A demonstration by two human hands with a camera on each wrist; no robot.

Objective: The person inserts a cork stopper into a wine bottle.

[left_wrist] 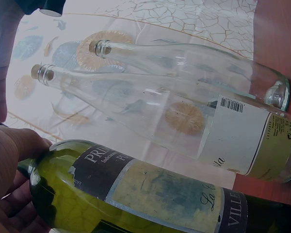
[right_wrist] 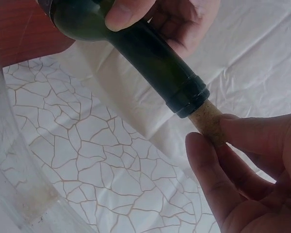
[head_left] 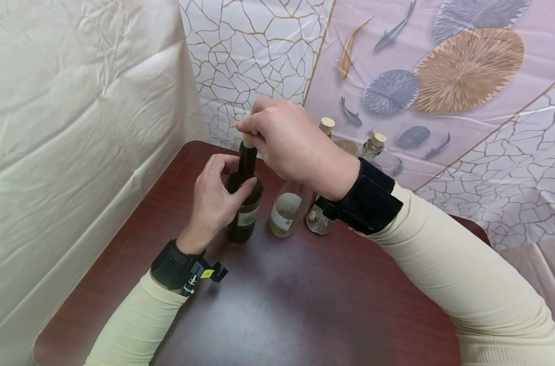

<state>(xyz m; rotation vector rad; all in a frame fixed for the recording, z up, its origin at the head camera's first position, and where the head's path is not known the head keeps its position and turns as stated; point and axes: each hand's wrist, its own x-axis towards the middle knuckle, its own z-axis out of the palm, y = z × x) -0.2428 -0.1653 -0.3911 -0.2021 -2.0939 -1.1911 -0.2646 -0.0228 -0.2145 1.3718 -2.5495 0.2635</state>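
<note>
A dark green wine bottle [head_left: 241, 231] stands upright on the table, its printed label [left_wrist: 162, 194] showing in the left wrist view. My left hand [head_left: 213, 195] grips it around the shoulder and lower neck, thumb on the near side. A cork [right_wrist: 206, 122] sits partly in the bottle's mouth, with a good length sticking out. Thumb and fingers of my right hand [head_left: 300, 145] pinch the cork's outer end, above the bottle in the head view. In the right wrist view, the bottle neck [right_wrist: 155, 68] runs between both hands.
Just right of the green bottle stands a clear glass bottle [left_wrist: 131, 111] with a white label. Another clear bottle [left_wrist: 194, 60] is beside it; both are corked. The reddish-brown table [head_left: 277, 305] ends at a beige curtain [head_left: 98, 127] and a patterned backdrop [head_left: 254, 56].
</note>
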